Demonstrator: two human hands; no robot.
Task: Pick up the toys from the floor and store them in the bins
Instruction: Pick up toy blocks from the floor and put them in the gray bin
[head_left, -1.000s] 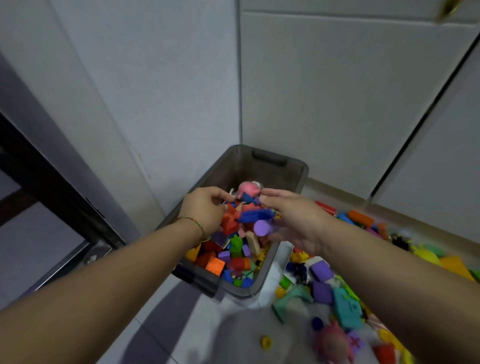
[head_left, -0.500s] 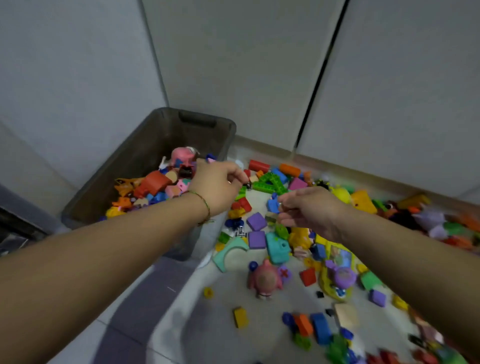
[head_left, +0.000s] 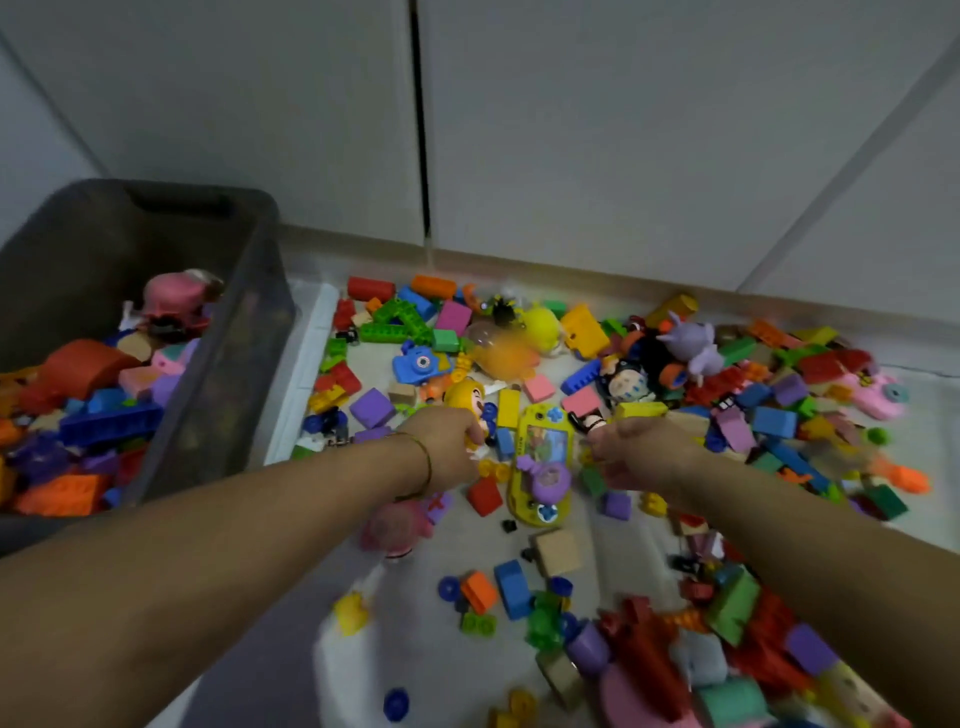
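Left hand (head_left: 447, 449) curls its fingers round a yellow figure (head_left: 466, 397), hiding its body. Right hand (head_left: 644, 454) is curled down among the toys (head_left: 774, 421) on the floor; whether it holds anything cannot be told. A game (head_left: 540, 462) lies between them. Left of the left hand, the part-filled bin (head_left: 244, 312) is cut off.

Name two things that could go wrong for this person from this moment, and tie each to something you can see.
1. The left hand and right hand reach into crowded small bricks beside the yellow handheld game; a hasty handful could shed pieces on the way to the grey bin at the left.
2. Loose pieces such as the blue disc lie close to the person, who might kneel or step on them.
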